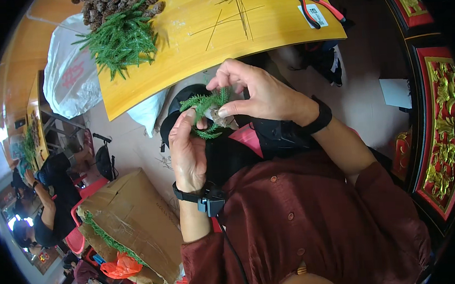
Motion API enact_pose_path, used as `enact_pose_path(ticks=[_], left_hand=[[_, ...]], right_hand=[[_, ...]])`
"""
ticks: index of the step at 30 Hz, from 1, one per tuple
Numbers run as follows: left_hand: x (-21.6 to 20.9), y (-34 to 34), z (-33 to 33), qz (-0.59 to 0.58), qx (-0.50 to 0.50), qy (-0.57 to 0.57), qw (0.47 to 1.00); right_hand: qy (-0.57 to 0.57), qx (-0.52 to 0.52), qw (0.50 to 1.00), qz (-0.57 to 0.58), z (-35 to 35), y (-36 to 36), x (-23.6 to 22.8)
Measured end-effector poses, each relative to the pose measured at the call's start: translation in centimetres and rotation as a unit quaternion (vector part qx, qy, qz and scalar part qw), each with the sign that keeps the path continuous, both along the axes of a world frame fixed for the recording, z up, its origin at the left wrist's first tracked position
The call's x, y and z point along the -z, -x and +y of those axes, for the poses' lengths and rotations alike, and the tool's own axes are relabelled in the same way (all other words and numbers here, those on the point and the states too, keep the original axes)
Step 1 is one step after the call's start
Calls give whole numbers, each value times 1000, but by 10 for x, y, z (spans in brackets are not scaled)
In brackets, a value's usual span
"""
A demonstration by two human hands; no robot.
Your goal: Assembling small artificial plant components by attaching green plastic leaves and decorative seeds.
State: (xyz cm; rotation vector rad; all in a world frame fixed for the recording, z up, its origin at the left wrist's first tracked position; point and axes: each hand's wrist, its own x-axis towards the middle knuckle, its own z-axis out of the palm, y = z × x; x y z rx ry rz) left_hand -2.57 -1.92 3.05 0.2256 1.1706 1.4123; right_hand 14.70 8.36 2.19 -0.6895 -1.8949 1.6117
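Over my lap, below the table's near edge, my left hand (185,147) is closed on a green artificial pine sprig (202,103), pinching it between thumb and fingers. The needled branches spread above and below the pinch. My right hand (253,92) is at the sprig's right side, its thumb and curved forefinger apart, with part of the greenery in the gap. Close to the right thumb is a small pale brownish piece (218,117) that I cannot make out. The right hand's other fingertips are partly hidden.
The yellow table (181,52) carries a heap of pine cones (112,6), a pile of green sprigs (124,39), thin brown wires (241,18) and red-handled pliers (315,6). A cardboard box (133,214) with greenery stands at left. Another person (46,223) works farther left.
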Motion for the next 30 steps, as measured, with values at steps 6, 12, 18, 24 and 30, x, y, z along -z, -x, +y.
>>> enact_pose_path(ticks=[6, 12, 18, 24, 30], left_hand=[[-2, 1, -1, -39, 6, 6, 999], [0, 7, -5, -88, 20, -24, 996], [-2, 3, -5, -16, 39, -5, 999], [0, 6, -7, 32, 57, -39, 997], [2, 7, -6, -40, 56, -40, 997]], right_hand=[[157, -43, 985, 58, -8, 6, -3], [381, -98, 914, 98, -12, 9, -2], [189, -66, 979, 32, -16, 12, 0], [-156, 71, 982, -85, -22, 17, 0], [-174, 56, 980, -82, -19, 13, -4]])
